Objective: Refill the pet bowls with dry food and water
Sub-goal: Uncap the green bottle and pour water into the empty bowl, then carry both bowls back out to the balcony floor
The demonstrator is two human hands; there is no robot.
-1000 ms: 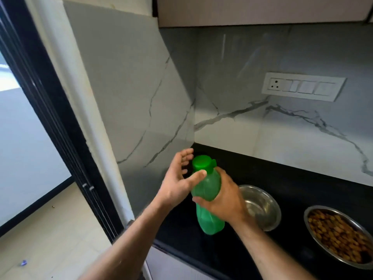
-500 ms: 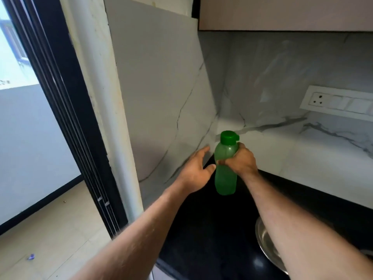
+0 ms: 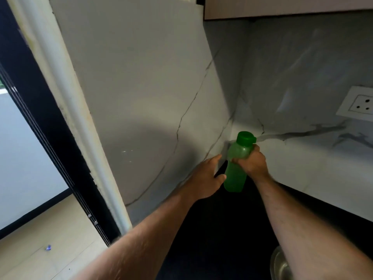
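A green plastic bottle point(image 3: 236, 170) with its green cap on stands upright in the far left corner of the black counter point(image 3: 218, 235). My right hand point(image 3: 252, 163) is wrapped around its upper body, just under the cap. My left hand point(image 3: 205, 178) hovers beside the bottle's lower left side, fingers spread, thumb close to the bottle, gripping nothing. Only a sliver of a steel bowl point(image 3: 279, 265) shows at the bottom right, mostly hidden by my right forearm. The bowl with dry food is out of view.
Marble-patterned walls point(image 3: 153, 110) close the corner on the left and behind. A white wall socket point(image 3: 361, 107) sits at the right edge. A dark door frame point(image 3: 40, 126) and tiled floor point(image 3: 40, 255) lie to the left of the counter.
The view has swung left and closer to the corner. The bottle went from above the bowl to the corner, still in my right hand. The food bowl has left the frame.
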